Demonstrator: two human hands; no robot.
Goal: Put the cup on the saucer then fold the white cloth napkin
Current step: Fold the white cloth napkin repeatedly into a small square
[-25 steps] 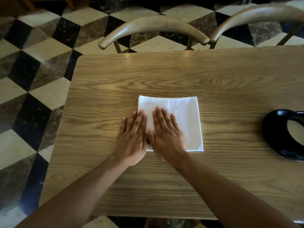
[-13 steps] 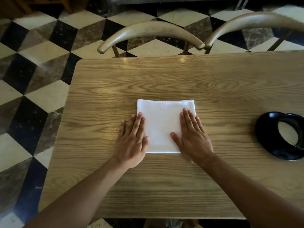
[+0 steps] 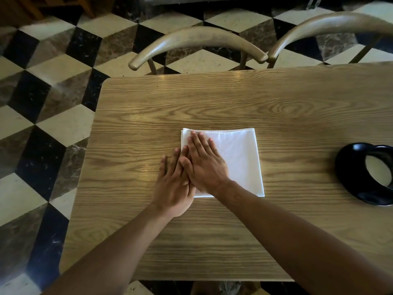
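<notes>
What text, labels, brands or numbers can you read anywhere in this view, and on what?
None: no readable text, label, brand or number shows.
Napkin: plain white, only a stitched hem, no print.
Black dish at the right edge: glossy, no marking visible; partly cut off.
Table: bare wood grain only.
Chairs and floor tiles: no signs or lettering.

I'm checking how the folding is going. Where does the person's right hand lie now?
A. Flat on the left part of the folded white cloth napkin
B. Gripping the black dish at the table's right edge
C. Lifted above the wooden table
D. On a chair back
A: the right hand lies flat, fingers straight, on the left part of the folded white cloth napkin, beside the left hand.
</notes>
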